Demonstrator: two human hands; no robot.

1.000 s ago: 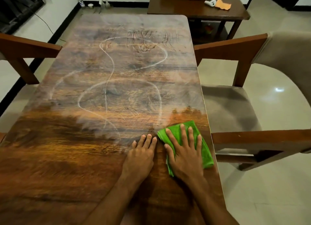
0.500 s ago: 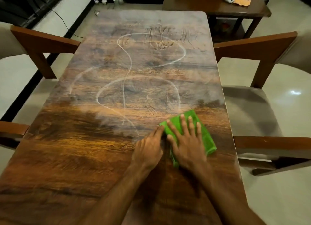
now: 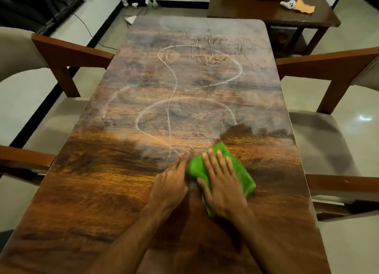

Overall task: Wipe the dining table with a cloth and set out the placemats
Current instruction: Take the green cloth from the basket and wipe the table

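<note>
A folded green cloth [image 3: 239,167] lies on the wooden dining table [image 3: 127,183], right of the middle and toward the near end. My right hand [image 3: 222,186] presses flat on the cloth with fingers spread. Flat on the bare wood just left of the cloth rests my left hand [image 3: 171,183], its fingertips touching the cloth's edge. The far half of the table carries a pale dusty film with looping white streaks [image 3: 174,93]. The near half looks darker and glossy. No placemats are in view.
Wooden chairs with pale cushions stand on both sides: two on the left [image 3: 67,54], [image 3: 22,156] and two on the right [image 3: 332,66], [image 3: 344,185]. A dark side table [image 3: 266,13] beyond the far end holds an orange cloth [image 3: 304,5] and a small white object [image 3: 288,3].
The two hands have slid the cloth leftward from the right edge and a little farther away. The left hand has come close against the cloth. The view has shifted.
</note>
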